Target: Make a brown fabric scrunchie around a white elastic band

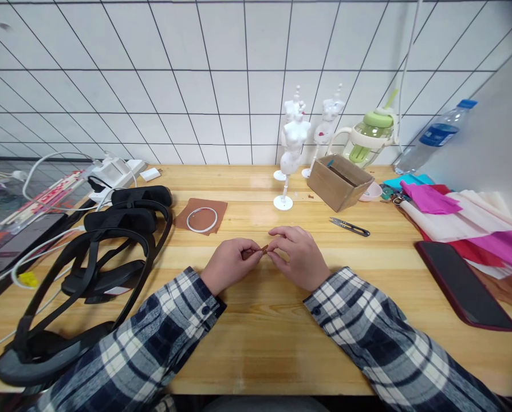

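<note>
I see both hands meeting over the middle of the tabletop (256, 343), near the front edge. The left hand (228, 266) and right hand (299, 257) each pinch one end of a small brown scrap (258, 250), fingers pressed together on it, holding it just above the wood between them. Farther back and a little left lies a brown cloth (201, 216) with a white ring (201, 220) resting on it. Behind the hands stand three small white mannequins (294, 143), and just right of them a cardboard box (338, 182). Snips (349, 227) lie on the wood to the right of the hands. At far right sit a dark phone (462, 286) and a pile of coloured paper (466, 220). On the left lie black headsets (105, 257) with white cables.
</note>
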The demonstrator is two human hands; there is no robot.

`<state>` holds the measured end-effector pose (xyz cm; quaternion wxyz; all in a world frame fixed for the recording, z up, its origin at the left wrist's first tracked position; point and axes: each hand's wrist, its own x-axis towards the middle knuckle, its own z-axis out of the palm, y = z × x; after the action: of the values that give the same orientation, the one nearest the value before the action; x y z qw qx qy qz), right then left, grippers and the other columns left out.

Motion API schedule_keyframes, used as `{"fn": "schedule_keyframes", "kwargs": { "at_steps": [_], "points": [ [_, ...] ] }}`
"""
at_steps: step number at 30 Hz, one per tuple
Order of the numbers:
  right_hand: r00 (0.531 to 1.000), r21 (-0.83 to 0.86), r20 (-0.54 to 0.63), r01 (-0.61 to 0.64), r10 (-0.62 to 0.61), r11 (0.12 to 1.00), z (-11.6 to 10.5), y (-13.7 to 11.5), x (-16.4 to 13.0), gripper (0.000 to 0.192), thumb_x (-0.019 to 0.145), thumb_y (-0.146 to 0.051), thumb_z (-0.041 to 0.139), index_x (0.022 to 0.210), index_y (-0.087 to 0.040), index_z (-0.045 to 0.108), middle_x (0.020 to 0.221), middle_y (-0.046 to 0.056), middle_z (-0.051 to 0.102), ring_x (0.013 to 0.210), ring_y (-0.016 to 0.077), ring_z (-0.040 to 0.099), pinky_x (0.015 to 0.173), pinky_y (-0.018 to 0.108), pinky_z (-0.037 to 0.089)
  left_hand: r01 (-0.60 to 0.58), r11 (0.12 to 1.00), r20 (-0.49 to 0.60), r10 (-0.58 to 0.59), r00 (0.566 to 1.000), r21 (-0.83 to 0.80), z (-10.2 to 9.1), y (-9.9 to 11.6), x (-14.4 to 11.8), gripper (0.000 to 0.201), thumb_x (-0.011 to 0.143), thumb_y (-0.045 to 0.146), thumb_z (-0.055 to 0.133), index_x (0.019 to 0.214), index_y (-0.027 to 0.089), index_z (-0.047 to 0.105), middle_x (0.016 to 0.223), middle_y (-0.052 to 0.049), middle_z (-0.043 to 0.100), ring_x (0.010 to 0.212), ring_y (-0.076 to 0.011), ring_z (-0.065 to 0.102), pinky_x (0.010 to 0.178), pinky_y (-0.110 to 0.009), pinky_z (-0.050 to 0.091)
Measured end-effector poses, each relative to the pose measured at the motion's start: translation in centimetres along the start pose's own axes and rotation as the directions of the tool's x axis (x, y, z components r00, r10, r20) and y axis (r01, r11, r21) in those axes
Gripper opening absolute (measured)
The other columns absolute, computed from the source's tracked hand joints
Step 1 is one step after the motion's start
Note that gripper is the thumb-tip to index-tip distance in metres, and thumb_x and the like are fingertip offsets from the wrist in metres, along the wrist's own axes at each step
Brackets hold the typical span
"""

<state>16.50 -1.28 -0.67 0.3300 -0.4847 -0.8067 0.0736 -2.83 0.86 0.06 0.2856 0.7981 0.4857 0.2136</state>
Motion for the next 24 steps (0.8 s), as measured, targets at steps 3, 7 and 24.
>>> {"fn": "schedule_keyframes", "kwargs": {
  "at_steps": [3,7,24],
  "points": [
    [1.000,-0.051,0.008,0.018,-0.017,0.999,0.00,0.01,-0.02,0.006,0.084,-0.026,0.062,0.085,-0.025,0.068,0.115,0.002,0.064,0.101,0.0206,0.055,0.084,0.037,0.039,-0.007,1.000,-0.003,0.007,1.000,-0.006,0.02,0.08,-0.01,0.024,0.085,0.035,0.056,0.083,0.019,0.073,0.066,0.001,0.066,0.057,-0.0104,0.052,0.053,-0.021,0.035],
    [0.999,-0.077,0.010,0.047,-0.047,0.996,0.00,0.14,-0.06,0.010,0.086,-0.028,0.061,0.089,-0.027,0.070,0.115,0.001,0.065,0.101,0.0202,0.055,0.084,0.037,0.039,-0.025,0.999,-0.001,0.025,1.000,-0.030,0.05,-0.04,0.05,0.024,0.086,0.036,0.056,0.089,0.020,0.074,0.076,-0.001,0.071,0.065,-0.0127,0.059,0.060,-0.022,0.041],
    [0.996,0.213,-0.084,-0.025,0.044,0.977,0.12,0.42,0.12,0.012,0.084,-0.025,0.060,0.087,-0.026,0.072,0.104,0.003,0.068,0.095,0.0179,0.062,0.085,0.035,0.050,0.005,0.988,-0.060,-0.014,0.998,-0.154,-0.16,0.03,0.15,0.024,0.085,0.036,0.057,0.091,0.019,0.074,0.086,-0.003,0.075,0.074,-0.0157,0.065,0.065,-0.023,0.048]
  ]
}}
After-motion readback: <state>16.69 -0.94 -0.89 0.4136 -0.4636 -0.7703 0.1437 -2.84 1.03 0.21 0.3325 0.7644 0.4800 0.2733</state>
